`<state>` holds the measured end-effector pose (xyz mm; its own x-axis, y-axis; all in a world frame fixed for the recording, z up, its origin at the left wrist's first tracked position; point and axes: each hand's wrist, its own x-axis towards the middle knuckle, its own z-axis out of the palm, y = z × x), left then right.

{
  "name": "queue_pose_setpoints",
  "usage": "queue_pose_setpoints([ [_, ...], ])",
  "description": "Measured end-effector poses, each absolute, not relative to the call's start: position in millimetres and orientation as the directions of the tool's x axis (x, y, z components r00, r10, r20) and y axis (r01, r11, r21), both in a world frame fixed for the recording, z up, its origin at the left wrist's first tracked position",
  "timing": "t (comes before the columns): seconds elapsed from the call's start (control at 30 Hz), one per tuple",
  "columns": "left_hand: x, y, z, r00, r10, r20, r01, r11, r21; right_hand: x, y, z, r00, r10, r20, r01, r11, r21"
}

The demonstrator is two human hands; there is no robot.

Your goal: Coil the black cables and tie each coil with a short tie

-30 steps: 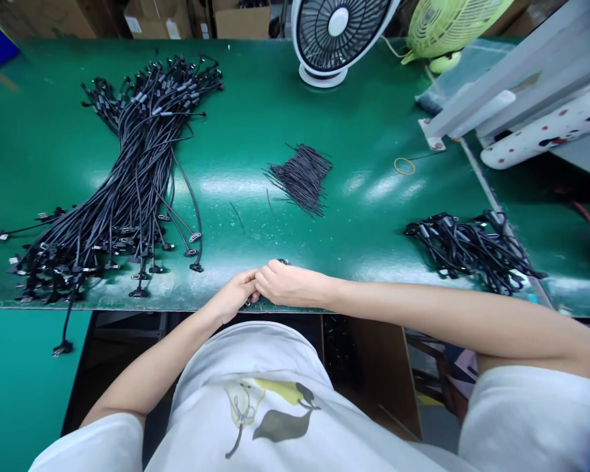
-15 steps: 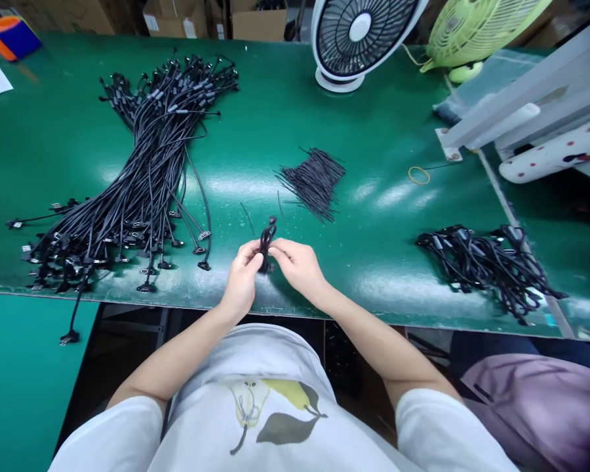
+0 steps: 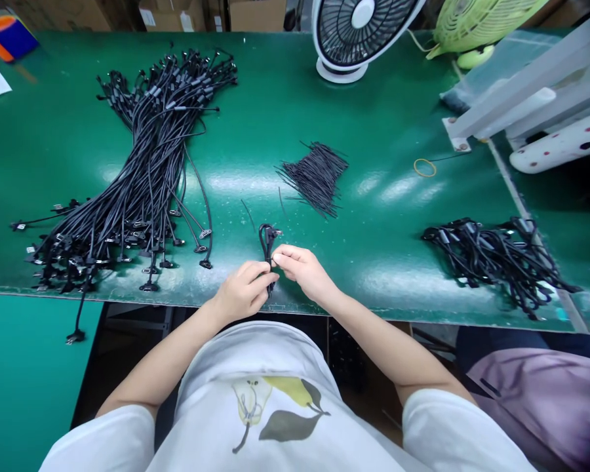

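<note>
A folded black cable (image 3: 267, 241) stands up between my two hands near the table's front edge, its plug end at the top. My left hand (image 3: 244, 290) has its fingers closed around the lower part of this bundle. Against the bundle's right side, thumb and forefinger of my right hand (image 3: 299, 267) are pinched together; whatever thin piece they grip there is too small to make out. Just beyond lie two single thin black ties (image 3: 248, 215), apart from the pile of short black ties (image 3: 317, 177).
To the left spreads a large heap of long black cables (image 3: 150, 157). Folded cables (image 3: 491, 262) lie in a pile at the right. A white fan (image 3: 341, 71), a yellow rubber band (image 3: 425, 168) and a grey metal frame (image 3: 501, 98) are farther back. Someone in mauve clothing (image 3: 545, 400) sits at right.
The cable bundle's upper end now stands clearer above my hands, with its plug showing. My left hand has turned over and shifted lower on the bundle; my right hand has moved slightly down.
</note>
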<state>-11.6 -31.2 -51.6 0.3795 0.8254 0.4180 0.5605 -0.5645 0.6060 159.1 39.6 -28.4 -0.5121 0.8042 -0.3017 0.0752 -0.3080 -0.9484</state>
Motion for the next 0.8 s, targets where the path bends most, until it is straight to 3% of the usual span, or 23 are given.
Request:
queue_pose_setpoints([
  [0.13,-13.6,-26.2,-56.9,0.467,0.827,0.314,0.566,-0.553,0.611,161.1,40.4,-25.6,-0.530,0.733,-0.426,-0.035,-0.521,-0.853],
  [0.2,-12.5,-23.6,-58.6,0.434,0.862,0.261,0.562,-0.486,0.669,165.2,38.3,-21.7,-0.499,0.754,-0.426,-0.018,-0.501,-0.865],
  [0.27,-11.1,-22.3,-59.7,0.334,0.930,0.157,0.490,-0.313,0.814,170.6,32.4,-16.0,-0.447,0.848,-0.285,0.096,-0.271,-0.958],
  [0.33,-10.9,-21.4,-59.2,0.236,0.971,-0.048,0.253,-0.014,0.967,175.4,22.3,-9.6,-0.471,0.882,0.021,0.277,0.170,-0.946],
  [0.4,-12.7,-20.3,-54.7,0.253,0.932,-0.258,-0.074,0.285,0.956,178.1,10.3,-5.6,-0.601,0.749,0.279,0.376,0.574,-0.728],
  [0.47,-16.2,-19.5,-45.1,0.277,0.904,-0.325,-0.305,0.403,0.863,177.9,0.9,-6.3,-0.714,0.600,0.361,0.368,0.760,-0.535],
  [0.5,-17.9,-19.8,-38.7,0.244,0.920,-0.305,-0.364,0.379,0.851,177.1,-1.3,-8.5,-0.738,0.576,0.352,0.366,0.780,-0.508],
  [0.57,-20.0,-23.5,-25.4,0.159,0.967,-0.199,-0.337,0.242,0.910,175.4,0.5,-14.9,-0.720,0.635,0.280,0.403,0.711,-0.576],
  [0.67,-15.8,-34.4,-16.2,0.294,0.954,-0.055,0.000,0.058,0.998,173.9,13.4,-22.6,-0.596,0.791,0.137,0.475,0.484,-0.735],
  [0.73,-9.0,-40.4,-22.1,0.370,0.925,-0.082,0.161,0.023,0.987,173.1,20.6,-22.6,-0.525,0.847,0.084,0.486,0.380,-0.787],
  [0.8,-2.5,-42.2,-33.5,0.297,0.946,-0.127,0.120,0.095,0.988,171.6,21.8,-18.8,-0.501,0.863,0.061,0.463,0.327,-0.824],
])
